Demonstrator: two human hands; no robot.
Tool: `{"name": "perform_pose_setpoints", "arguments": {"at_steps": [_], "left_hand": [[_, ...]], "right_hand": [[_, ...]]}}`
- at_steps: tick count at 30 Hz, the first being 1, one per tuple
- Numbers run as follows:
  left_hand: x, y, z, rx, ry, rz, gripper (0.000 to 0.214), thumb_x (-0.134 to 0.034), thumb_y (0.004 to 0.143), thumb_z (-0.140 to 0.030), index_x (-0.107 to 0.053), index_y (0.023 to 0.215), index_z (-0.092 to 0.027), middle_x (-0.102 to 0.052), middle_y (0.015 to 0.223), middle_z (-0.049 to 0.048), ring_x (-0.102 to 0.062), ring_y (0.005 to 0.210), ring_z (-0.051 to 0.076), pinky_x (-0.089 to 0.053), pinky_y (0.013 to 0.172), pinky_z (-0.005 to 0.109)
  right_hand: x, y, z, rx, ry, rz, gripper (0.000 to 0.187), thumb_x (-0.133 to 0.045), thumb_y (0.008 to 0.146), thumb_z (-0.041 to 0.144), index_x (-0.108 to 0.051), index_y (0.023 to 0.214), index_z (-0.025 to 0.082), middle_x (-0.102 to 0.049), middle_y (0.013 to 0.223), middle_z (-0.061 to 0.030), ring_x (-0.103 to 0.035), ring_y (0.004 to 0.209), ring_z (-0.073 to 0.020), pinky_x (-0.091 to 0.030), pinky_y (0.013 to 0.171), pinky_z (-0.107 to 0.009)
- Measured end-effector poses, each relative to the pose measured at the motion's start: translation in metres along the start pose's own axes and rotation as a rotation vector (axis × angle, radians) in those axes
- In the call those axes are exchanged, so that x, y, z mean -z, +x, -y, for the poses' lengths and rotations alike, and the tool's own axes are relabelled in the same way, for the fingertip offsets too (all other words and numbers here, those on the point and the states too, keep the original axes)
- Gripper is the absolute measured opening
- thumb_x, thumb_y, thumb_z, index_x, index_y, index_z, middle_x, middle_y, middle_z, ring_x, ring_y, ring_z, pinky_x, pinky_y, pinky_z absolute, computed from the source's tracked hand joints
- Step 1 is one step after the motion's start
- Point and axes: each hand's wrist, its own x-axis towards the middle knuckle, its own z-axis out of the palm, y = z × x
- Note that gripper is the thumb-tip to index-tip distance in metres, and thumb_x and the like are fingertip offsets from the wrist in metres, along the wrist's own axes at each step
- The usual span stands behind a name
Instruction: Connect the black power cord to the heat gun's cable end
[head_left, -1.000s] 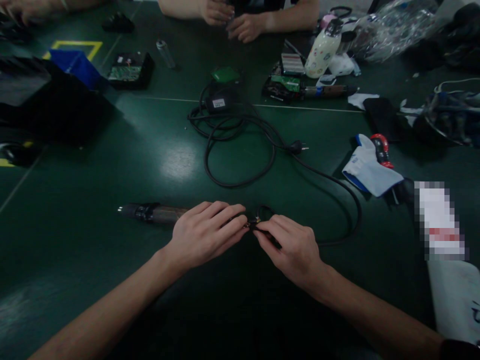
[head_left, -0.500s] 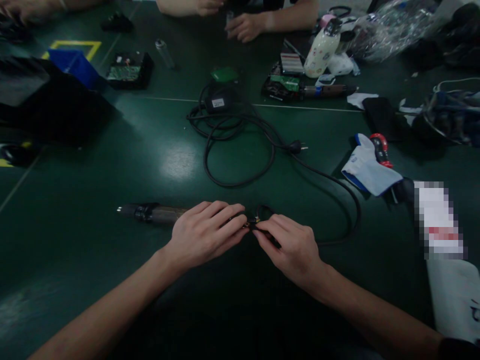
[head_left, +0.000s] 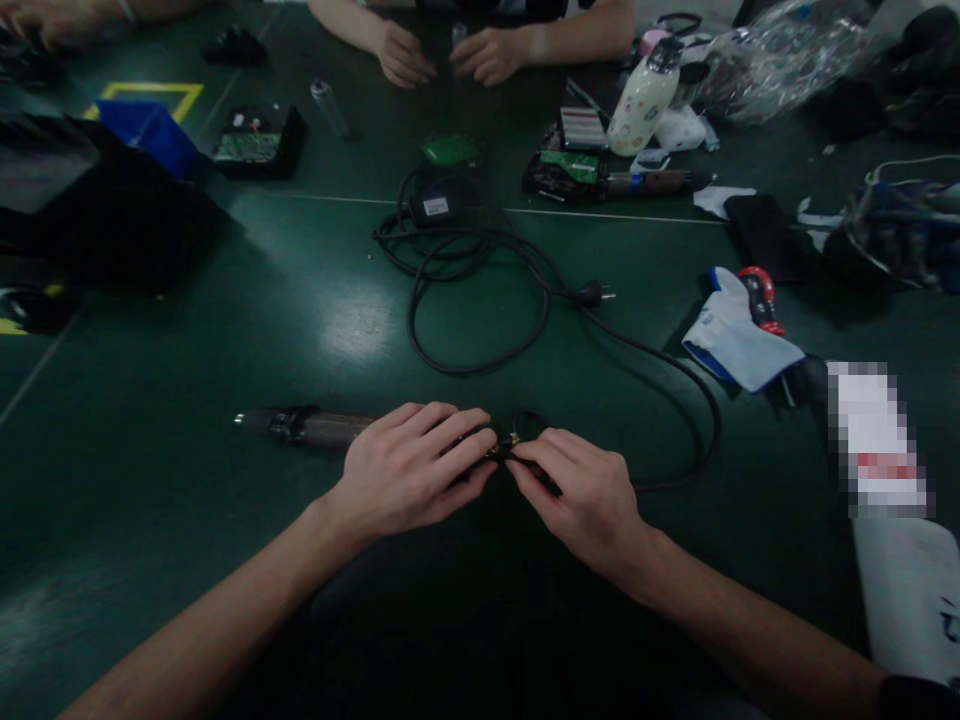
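A dark cylindrical tool (head_left: 304, 427) lies on the green table (head_left: 225, 330), its metal tip pointing left. My left hand (head_left: 412, 465) rests over its right end with fingers closed on it. Facing it, my right hand (head_left: 581, 490) pinches the black cable's connector (head_left: 512, 440) where it meets the tool. The black cable (head_left: 675, 380) loops away to the right and back to a coil (head_left: 465, 290) with a plug (head_left: 596, 294).
Another person's hands (head_left: 450, 50) rest at the far edge. A power brick (head_left: 435, 205), circuit boards (head_left: 259, 140), a second tool (head_left: 652, 182), a bottle (head_left: 645, 95), a blue bin (head_left: 154, 130) and a white and blue glove (head_left: 739, 335) lie around.
My hands and the tool have hardly moved. The other person's hand at the far edge has come down flat onto the table.
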Motion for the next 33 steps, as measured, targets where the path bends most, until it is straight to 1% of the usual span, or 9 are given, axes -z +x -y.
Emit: {"name": "perform_pose_setpoints", "arguments": {"at_steps": [4,9,13,18,20,23,26,29,33], "left_hand": [[0.0019,0.0013,-0.0001,-0.013,-0.006,0.019,0.027,-0.068,0.098,-0.034,-0.068,0.124,-0.026,-0.070,0.135,-0.0016,-0.069,0.106,0.020,-0.051,0.078,0.036],[-0.0008,0.0006,-0.0009,0.006,0.034,-0.007,0.021,-0.070,0.098,-0.034,-0.069,0.118,-0.025,-0.072,0.132,-0.0018,-0.069,0.103,0.019,-0.050,0.078,0.035],[-0.0015,0.0002,-0.0009,0.004,0.019,-0.013,0.023,-0.070,0.098,-0.036,-0.068,0.118,-0.024,-0.072,0.133,-0.0004,-0.069,0.105,0.020,-0.050,0.079,0.036],[0.0010,0.0010,-0.0002,-0.009,-0.021,0.010,0.030,-0.068,0.097,-0.035,-0.067,0.125,-0.026,-0.071,0.135,-0.0004,-0.069,0.106,0.021,-0.050,0.078,0.037],[0.0007,0.0006,0.0001,-0.015,-0.011,0.018,0.027,-0.068,0.097,-0.033,-0.068,0.123,-0.026,-0.071,0.135,-0.0012,-0.069,0.106,0.020,-0.050,0.078,0.037],[-0.0005,-0.0002,0.0002,0.000,0.013,-0.001,0.023,-0.069,0.097,-0.033,-0.069,0.119,-0.025,-0.072,0.133,-0.0013,-0.069,0.105,0.019,-0.050,0.078,0.036],[-0.0007,0.0002,0.0001,-0.002,0.002,-0.009,0.027,-0.069,0.097,-0.036,-0.068,0.121,-0.024,-0.072,0.133,-0.0002,-0.069,0.106,0.020,-0.051,0.078,0.036],[0.0000,0.0010,0.0002,-0.009,-0.016,-0.002,0.029,-0.069,0.097,-0.035,-0.068,0.124,-0.026,-0.071,0.135,-0.0002,-0.069,0.106,0.020,-0.051,0.079,0.036],[-0.0004,0.0011,-0.0003,0.003,0.017,-0.004,0.022,-0.069,0.097,-0.033,-0.069,0.118,-0.025,-0.072,0.133,-0.0005,-0.069,0.105,0.019,-0.051,0.079,0.036]], "right_hand": [[-0.0002,0.0000,-0.0002,0.003,0.004,0.002,0.015,-0.059,0.107,0.029,-0.071,0.107,0.021,-0.075,0.098,-0.0033,-0.069,0.088,-0.0168,-0.048,0.074,-0.030],[0.0004,0.0003,0.0005,0.010,0.003,-0.012,0.013,-0.060,0.106,0.028,-0.071,0.106,0.021,-0.075,0.099,-0.0030,-0.069,0.086,-0.0161,-0.047,0.071,-0.030],[0.0008,0.0004,0.0009,0.006,0.005,-0.003,0.014,-0.059,0.107,0.028,-0.071,0.106,0.021,-0.074,0.097,-0.0031,-0.069,0.087,-0.0165,-0.048,0.073,-0.030],[0.0007,-0.0001,0.0004,0.004,0.011,0.001,0.015,-0.058,0.107,0.028,-0.071,0.107,0.021,-0.074,0.097,-0.0034,-0.069,0.088,-0.0168,-0.048,0.074,-0.030],[0.0005,-0.0002,0.0002,0.004,0.015,0.003,0.015,-0.058,0.107,0.028,-0.071,0.108,0.021,-0.074,0.098,-0.0035,-0.069,0.089,-0.0169,-0.048,0.074,-0.030],[0.0007,-0.0001,0.0004,0.003,0.009,0.002,0.015,-0.058,0.107,0.028,-0.071,0.107,0.021,-0.075,0.098,-0.0036,-0.069,0.088,-0.0169,-0.048,0.073,-0.030],[0.0013,0.0005,0.0012,-0.001,0.000,0.003,0.016,-0.058,0.107,0.028,-0.071,0.106,0.020,-0.075,0.096,-0.0040,-0.069,0.086,-0.0169,-0.048,0.072,-0.030],[0.0020,0.0010,0.0018,-0.002,-0.004,-0.001,0.015,-0.059,0.106,0.028,-0.072,0.105,0.021,-0.075,0.096,-0.0036,-0.069,0.086,-0.0167,-0.049,0.072,-0.030],[0.0019,0.0006,0.0013,-0.006,-0.007,0.011,0.015,-0.059,0.106,0.028,-0.072,0.106,0.021,-0.075,0.097,-0.0035,-0.069,0.087,-0.0167,-0.048,0.071,-0.030]]}}
